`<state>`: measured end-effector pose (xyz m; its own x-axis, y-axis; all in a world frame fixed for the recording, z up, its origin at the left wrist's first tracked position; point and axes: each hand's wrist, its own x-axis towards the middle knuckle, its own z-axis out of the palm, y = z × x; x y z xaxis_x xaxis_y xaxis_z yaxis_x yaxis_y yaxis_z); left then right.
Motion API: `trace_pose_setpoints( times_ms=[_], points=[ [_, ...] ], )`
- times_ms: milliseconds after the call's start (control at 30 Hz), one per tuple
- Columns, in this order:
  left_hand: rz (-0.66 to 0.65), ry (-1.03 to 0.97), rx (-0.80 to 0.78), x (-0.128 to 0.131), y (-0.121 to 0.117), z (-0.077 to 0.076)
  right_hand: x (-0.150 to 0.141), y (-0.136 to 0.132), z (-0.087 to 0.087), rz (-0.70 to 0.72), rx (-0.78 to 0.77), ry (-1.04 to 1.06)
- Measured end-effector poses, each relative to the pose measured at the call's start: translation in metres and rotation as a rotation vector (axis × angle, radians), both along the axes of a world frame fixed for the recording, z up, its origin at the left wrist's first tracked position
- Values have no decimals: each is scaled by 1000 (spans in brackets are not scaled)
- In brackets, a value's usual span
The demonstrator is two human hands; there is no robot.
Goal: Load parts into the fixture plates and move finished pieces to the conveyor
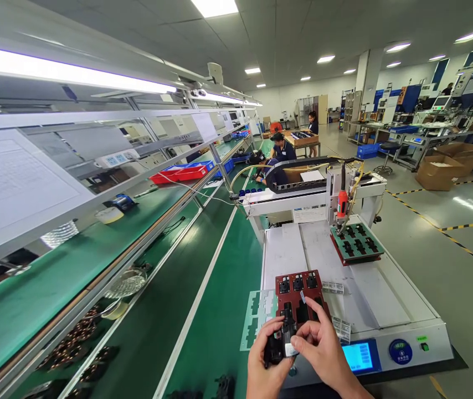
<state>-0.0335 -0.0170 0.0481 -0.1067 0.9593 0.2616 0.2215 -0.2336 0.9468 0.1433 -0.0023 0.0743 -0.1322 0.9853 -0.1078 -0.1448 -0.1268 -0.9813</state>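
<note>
My left hand (263, 360) is closed around a black plastic housing (287, 327), holding it tilted above the front of the machine bed. A white label (289, 349) lies at the housing's lower right side, under my right thumb. The other fingers of my right hand (322, 349) curl close to it, while the index finger reaches out with a small pale label (302, 297) at its tip. Just beyond is a dark red fixture (278, 287) with black parts in its back row. Label sheets (333, 287) lie to its right, and a pale green cut-out plate (250, 321) to its left.
A gantry machine with a red-bodied screwdriver (342, 204) stands over a second loaded fixture (356, 244). Its blue display (359, 356) is near my right wrist. A green conveyor (203, 310) and shelving run along the left. Co-workers (282, 149) are farther back.
</note>
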Motion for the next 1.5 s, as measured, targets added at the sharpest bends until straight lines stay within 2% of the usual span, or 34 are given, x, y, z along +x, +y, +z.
trace_pose_setpoints(
  times_ms=[100, 200, 333, 400, 467, 600, 667, 767, 833, 900, 967, 1067, 1233, 1500],
  points=[
    [1, 3, -10, 0, 1, 0, -2, -1, -2, -9, 20, -34],
    [0, 3, -15, 0, 1, -1, -5, -5, -14, -43, 81, -137],
    [12, -22, 12, 0, 0, 0, -5, -10, -33, -123, 399, -389],
    [22, -25, 39, -1, -1, 0, -1, -10, -36, -182, 468, -459],
    [27, 4, 80, -2, -2, 1, 2, -9, -33, -162, 397, -460],
    [-24, 166, 236, -5, 0, -4, -4, -5, -20, 76, 262, -447],
    [-48, 211, 266, -6, 2, -10, -10, -1, -22, 115, 239, -520],
    [31, 67, 94, -9, 4, -24, -14, 12, -47, 107, 243, -509],
    [132, -165, -100, -13, 4, -35, -13, 25, -76, 26, 280, -467],
    [218, -391, -237, -18, 2, -44, -10, 40, -108, -105, 314, -519],
    [278, -492, -270, -24, -1, -48, -9, 53, -135, -119, 331, -549],
    [309, -372, -188, -33, -7, -41, -10, 63, -152, -52, 370, -519],
    [244, -85, 7, -41, -10, -19, -16, 69, -146, -38, 374, -509],
    [211, 49, 75, -34, -13, -12, -22, 76, -137, 64, 397, -471]
  ],
)
